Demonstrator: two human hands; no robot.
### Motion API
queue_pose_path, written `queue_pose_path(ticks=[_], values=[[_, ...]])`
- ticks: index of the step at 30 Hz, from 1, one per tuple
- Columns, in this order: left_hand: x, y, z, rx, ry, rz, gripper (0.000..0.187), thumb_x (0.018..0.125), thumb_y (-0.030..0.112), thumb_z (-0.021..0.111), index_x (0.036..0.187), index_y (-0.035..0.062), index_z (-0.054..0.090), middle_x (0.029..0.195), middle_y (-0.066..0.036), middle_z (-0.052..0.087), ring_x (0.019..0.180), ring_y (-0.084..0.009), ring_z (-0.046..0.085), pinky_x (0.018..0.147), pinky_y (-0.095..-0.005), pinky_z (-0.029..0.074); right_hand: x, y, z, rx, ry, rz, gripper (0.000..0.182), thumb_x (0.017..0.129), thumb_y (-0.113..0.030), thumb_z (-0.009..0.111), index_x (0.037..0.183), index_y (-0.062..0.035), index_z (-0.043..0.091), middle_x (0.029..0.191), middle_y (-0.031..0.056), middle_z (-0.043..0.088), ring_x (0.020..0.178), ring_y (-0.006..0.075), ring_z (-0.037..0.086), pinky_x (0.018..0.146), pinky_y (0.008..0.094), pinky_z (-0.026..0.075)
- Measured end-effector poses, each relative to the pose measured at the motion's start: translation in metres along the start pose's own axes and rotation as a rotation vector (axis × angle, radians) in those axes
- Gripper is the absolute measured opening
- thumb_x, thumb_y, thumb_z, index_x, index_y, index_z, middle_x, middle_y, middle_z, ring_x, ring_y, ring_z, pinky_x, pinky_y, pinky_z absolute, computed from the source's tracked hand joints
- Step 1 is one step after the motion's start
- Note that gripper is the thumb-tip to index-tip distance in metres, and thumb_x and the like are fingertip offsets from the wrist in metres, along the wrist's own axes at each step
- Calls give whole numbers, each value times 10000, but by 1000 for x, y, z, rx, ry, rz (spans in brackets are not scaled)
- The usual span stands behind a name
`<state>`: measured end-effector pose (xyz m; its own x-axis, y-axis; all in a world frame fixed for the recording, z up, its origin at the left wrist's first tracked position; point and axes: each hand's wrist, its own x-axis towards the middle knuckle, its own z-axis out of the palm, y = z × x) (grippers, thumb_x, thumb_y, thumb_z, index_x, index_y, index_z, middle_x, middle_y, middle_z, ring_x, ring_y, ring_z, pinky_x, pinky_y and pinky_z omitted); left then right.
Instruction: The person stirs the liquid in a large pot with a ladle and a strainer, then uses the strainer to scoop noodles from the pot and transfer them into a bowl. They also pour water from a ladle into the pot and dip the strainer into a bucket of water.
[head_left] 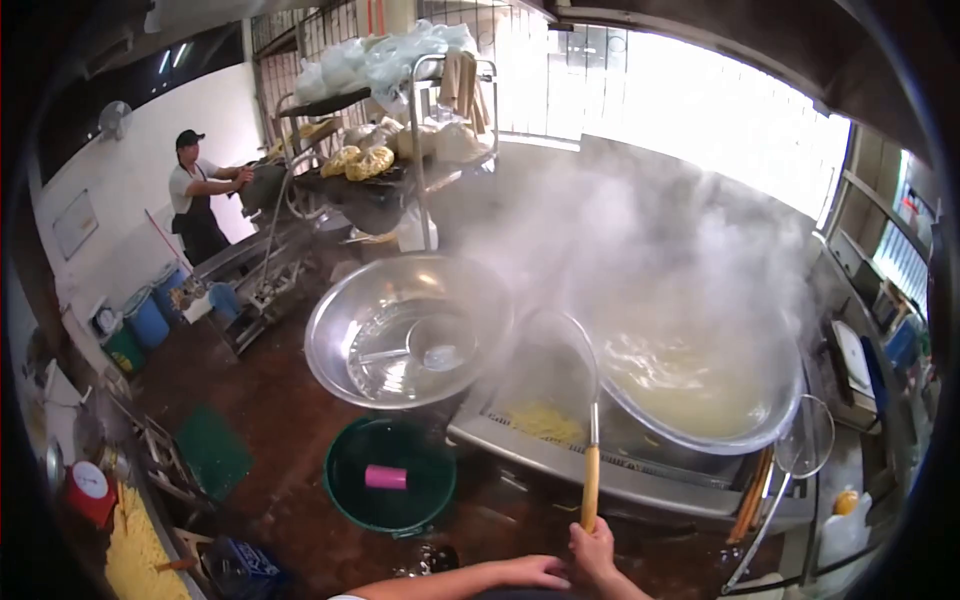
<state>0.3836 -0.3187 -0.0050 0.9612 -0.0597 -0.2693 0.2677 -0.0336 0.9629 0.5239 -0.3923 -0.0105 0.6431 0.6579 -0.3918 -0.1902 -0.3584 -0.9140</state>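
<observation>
My right hand is wrapped round the lower end of a wooden handle. Its metal rod rises to a curved hoop, partly veiled by steam, between a large steel bowl and a big pot of steaming, cloudy liquid. Close beside it, my left hand reaches in from the left with its fingers apart, holding nothing. Yellow bits lie on the metal stove top behind the handle.
A green tub with a pink object stands on the wet floor. At right, a wire strainer leans by the pot. A person in an apron stands at back left, near a loaded rack. Yellow noodles lie at lower left.
</observation>
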Motion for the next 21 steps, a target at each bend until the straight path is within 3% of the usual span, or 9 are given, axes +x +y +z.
queue_pose_path(ticks=[4, 6, 7, 10, 15, 17, 18, 20, 21], values=[[29, -49, 25, -94, 261, 33, 456, 772, 246, 655, 1144, 5, 549, 1003, -103, 635, 920, -189, 592, 812, -305, 466, 1, -8, 30, -20, 51, -34, 283, 806, -114, 617, 1044, -28, 488, 729, 28, 533, 590, 112, 517, 525, 275, 457], [18, -41, 23, -549, 299, -116, 330, 727, 134, 634, 1031, 25, 566, 827, -70, 605, 686, -148, 573, 594, -253, 451, 4, 3, 40, -5, 55, -17, 283, 805, -125, 616, 1036, -22, 489, 782, 47, 554, 653, 122, 539, 569, 290, 469], [18, -39, 22, -547, 309, -115, 330, 727, 134, 634, 1031, 25, 566, 827, -70, 605, 686, -148, 573, 594, -253, 451, 14, 16, 42, -4, 45, -21, 283, 805, -125, 616, 1036, -22, 489, 782, 47, 554, 653, 122, 539, 569, 290, 469], [13, -25, 26, -929, 469, -134, 158, 718, 84, 611, 847, 79, 521, 621, 2, 481, 452, -95, 425, 412, -239, 326, 18, 28, 43, -385, -15, -203, 382, 846, -251, 595, 1081, 28, 483, 846, 88, 589, 764, 181, 563, 699, 326, 474], [19, -27, 16, -865, 604, -227, 130, 733, 103, 603, 776, 95, 481, 541, 13, 438, 387, -89, 376, 347, -236, 265, 34, 13, 21, -165, -327, -88, 368, 887, -333, 544, 1036, 4, 535, 833, 75, 586, 733, 159, 549, 659, 293, 460], [17, -26, 13, -810, 632, -216, 137, 738, 114, 604, 758, 99, 469, 525, 12, 428, 377, -90, 371, 336, -231, 259, 47, 25, -6, 142, -560, 164, 309, 891, -316, 556, 1056, -56, 536, 818, 53, 602, 717, 148, 570, 615, 287, 469], [16, -29, 13, -800, 650, -221, 133, 742, 127, 605, 764, 99, 477, 535, 8, 437, 383, -89, 378, 338, -228, 271, 51, 40, -18, 146, -557, 161, 309, 891, -316, 556, 1056, -56, 536, 818, 53, 602, 717, 148, 570, 615, 287, 469], [12, -31, 12, -787, 671, -226, 130, 747, 140, 606, 770, 99, 485, 545, 4, 446, 390, -87, 385, 341, -225, 284, 63, 84, -43, -307, -475, 202, 444, 885, -465, 504, 1101, -80, 551, 883, 104, 651, 737, 164, 605, 619, 311, 486], [9, -31, 11, -777, 671, -246, 131, 751, 148, 604, 794, 100, 490, 570, 0, 461, 403, -85, 396, 343, -222, 293, 67, 97, -65, -531, -596, 74, 492, 877, -503, 488, 1126, -81, 533, 880, 115, 651, 736, 188, 613, 631, 333, 494]])
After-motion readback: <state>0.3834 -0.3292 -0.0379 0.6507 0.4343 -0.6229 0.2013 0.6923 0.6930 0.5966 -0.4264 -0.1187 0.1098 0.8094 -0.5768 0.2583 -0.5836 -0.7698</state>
